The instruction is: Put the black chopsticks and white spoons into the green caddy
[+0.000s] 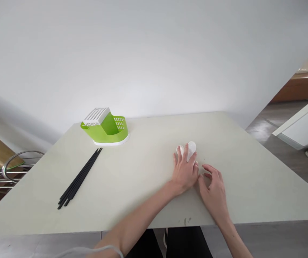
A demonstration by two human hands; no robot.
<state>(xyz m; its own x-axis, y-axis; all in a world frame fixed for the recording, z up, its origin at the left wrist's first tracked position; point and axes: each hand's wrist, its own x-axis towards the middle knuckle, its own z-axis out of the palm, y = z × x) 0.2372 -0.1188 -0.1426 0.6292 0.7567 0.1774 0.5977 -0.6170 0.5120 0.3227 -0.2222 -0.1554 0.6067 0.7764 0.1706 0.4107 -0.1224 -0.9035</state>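
Observation:
My left hand lies over two white spoons on the table, its fingers spread across them. Their rounded bowls stick out beyond my fingertips, while the handles are mostly hidden beneath the hand. Just to the right, my right hand rests by the table surface with curved fingers apart from the thumb and nothing visible between them. A bundle of several black chopsticks lies slanted on the left of the table. Behind the chopsticks stands a green cutlery holder with a slotted white top and a white base.
The pale table meets a white wall at its back edge. A metal rack stands beyond the left edge. On the right, a white panel rises from the grey floor. Small dark marks show near the front edge.

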